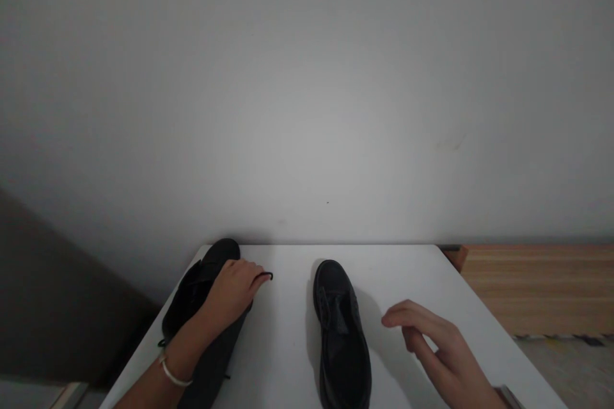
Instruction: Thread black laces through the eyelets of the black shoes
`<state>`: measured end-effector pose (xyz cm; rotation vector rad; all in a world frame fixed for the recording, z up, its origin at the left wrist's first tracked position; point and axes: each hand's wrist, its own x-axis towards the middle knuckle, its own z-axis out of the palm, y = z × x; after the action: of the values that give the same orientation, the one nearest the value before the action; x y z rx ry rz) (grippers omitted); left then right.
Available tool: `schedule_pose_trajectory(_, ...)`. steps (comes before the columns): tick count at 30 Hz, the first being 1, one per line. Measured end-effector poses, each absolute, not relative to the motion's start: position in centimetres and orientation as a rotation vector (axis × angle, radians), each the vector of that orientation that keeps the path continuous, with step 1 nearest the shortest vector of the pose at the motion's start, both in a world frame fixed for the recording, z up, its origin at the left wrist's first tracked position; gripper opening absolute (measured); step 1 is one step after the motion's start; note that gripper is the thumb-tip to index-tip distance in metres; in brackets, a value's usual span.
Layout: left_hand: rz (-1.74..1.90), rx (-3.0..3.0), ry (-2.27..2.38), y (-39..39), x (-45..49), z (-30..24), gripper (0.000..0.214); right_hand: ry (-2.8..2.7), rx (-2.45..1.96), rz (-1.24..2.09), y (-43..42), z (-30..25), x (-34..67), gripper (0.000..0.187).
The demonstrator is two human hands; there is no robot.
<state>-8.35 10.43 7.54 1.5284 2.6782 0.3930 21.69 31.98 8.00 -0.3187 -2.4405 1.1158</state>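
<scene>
A black shoe (343, 345) stands on the white table (288, 332), toe toward the wall, its opening facing up; no lace shows in it. My right hand (434, 348) hovers to its right, apart from it, with thumb and forefinger spread and nothing between them. At the table's left side lies another black shoe (192, 284), partly covered by my left hand (240, 287). The left fingers pinch a thin black cord, seemingly a shoelace (267, 275), whose short end pokes out past the fingertips. Under my left forearm a dark item (211, 364) is mostly hidden.
A plain pale wall (316, 108) rises directly behind the table. To the right, beyond the table's edge, is a wooden surface (537, 287). A dark panel or shadowed area (57, 281) fills the left side.
</scene>
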Motion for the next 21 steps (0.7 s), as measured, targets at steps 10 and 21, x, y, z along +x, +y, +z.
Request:
schedule_pose_trajectory(10,1.194,1.393,2.218,11.2,-5.4,18.7,0.039,-2.273,0.029,1.451,28.3,12.2,12.1,0.062)
schedule_pose_trajectory(21,1.401,1.305,2.208,10.1,-6.8,20.4,0.033,-1.632,0.147,2.354,28.0,13.0,9.7,0.027)
